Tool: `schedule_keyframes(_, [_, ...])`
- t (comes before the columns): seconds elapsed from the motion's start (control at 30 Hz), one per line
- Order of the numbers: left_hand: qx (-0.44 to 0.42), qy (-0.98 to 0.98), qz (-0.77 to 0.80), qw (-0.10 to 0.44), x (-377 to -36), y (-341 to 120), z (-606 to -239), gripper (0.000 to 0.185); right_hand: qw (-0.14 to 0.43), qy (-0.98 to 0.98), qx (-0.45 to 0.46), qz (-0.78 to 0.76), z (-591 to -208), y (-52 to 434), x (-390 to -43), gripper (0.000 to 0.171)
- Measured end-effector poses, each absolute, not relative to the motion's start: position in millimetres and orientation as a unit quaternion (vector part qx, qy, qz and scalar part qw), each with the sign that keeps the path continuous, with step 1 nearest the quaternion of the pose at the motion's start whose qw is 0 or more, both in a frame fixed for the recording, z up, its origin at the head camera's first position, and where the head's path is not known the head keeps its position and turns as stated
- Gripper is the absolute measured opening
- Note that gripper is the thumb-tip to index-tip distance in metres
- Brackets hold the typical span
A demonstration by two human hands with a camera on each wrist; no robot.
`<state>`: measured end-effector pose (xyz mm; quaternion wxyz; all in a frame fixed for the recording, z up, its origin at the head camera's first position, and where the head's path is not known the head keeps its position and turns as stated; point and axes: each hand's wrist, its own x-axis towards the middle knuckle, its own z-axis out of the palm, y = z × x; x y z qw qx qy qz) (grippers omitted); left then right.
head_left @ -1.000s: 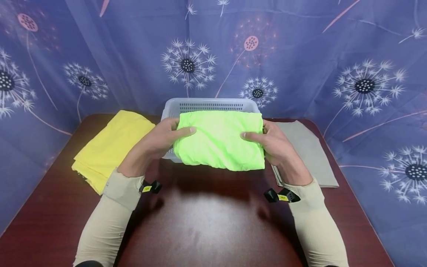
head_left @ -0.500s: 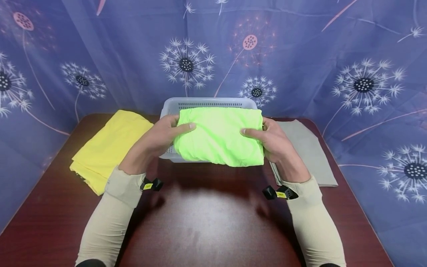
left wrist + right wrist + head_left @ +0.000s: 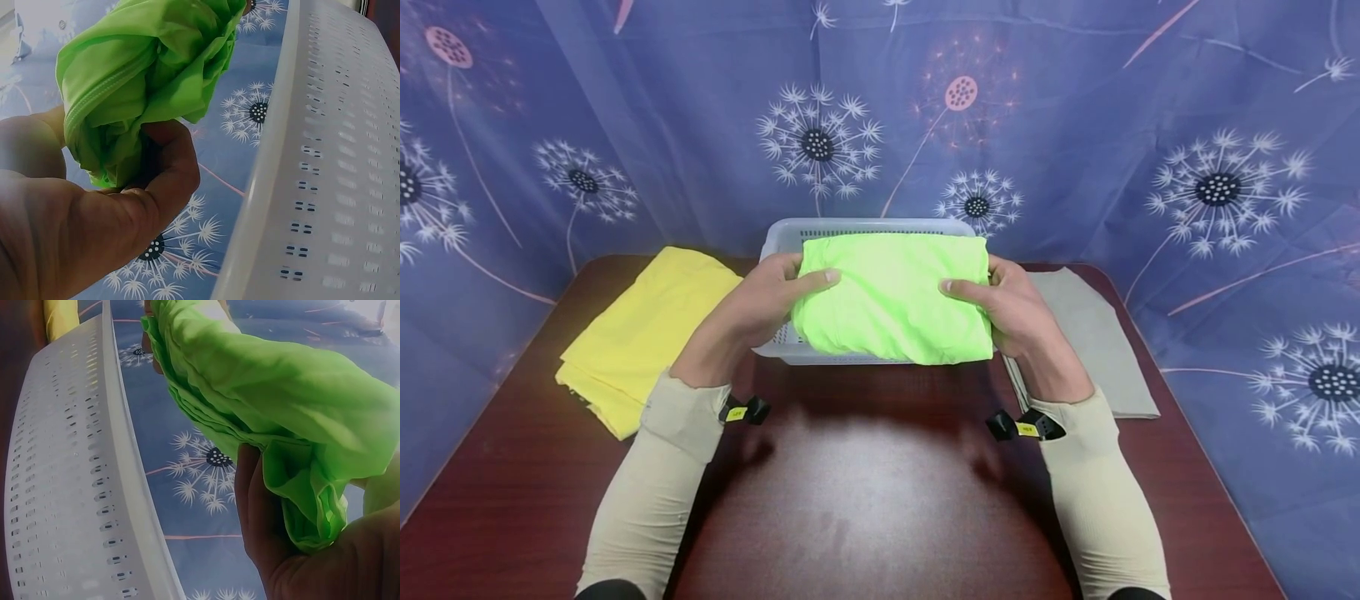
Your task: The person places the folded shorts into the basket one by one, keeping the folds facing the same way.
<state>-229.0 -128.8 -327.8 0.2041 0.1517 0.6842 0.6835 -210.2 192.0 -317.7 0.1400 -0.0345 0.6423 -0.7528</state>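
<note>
- The folded green garment [image 3: 891,298] is held above the white perforated basket [image 3: 782,239], at the 12 o'clock position of the desk [image 3: 865,500].
- The left hand [image 3: 752,304] grips the 9 o'clock end of the green garment: the thumb lies on top and the fingers [image 3: 169,181] curl under the fabric.
- The right hand [image 3: 1015,312] grips the 3 o'clock end of the green garment in the same way, thumb on top, fingers [image 3: 262,506] wrapped beneath the bunched cloth.
- The garment spans the gap between both hands and covers most of the basket opening in the head view; only the far rim and the near left corner of the basket show.
- In both wrist views the garment hangs clear of the basket wall, with blue backdrop visible between cloth and rim.
- A stitched seam runs along the garment edge in the left wrist view.
- A folded yellow cloth [image 3: 640,333] lies on the desk at 9 o'clock of the basket.
- A folded grey cloth [image 3: 1097,342] lies on the desk at 3 o'clock of the basket, partly behind the right hand.
- Small black clips with yellow tags [image 3: 737,412] sit at each wrist; the print on them is too small to read.
- No brand or legible writing shows on the garment or the basket.
- A blue dandelion-print curtain [image 3: 1075,125] closes off the scene behind the desk.
</note>
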Motion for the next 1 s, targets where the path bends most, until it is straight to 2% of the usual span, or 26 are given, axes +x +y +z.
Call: schedule_keyframes(1.0, [0.133, 0.68, 0.692, 0.202, -242.4, -127.5, -331.5, 0.045, 0.136, 0.632, -0.009, -0.763, -318.0, 188.6, -222.8, 0.032])
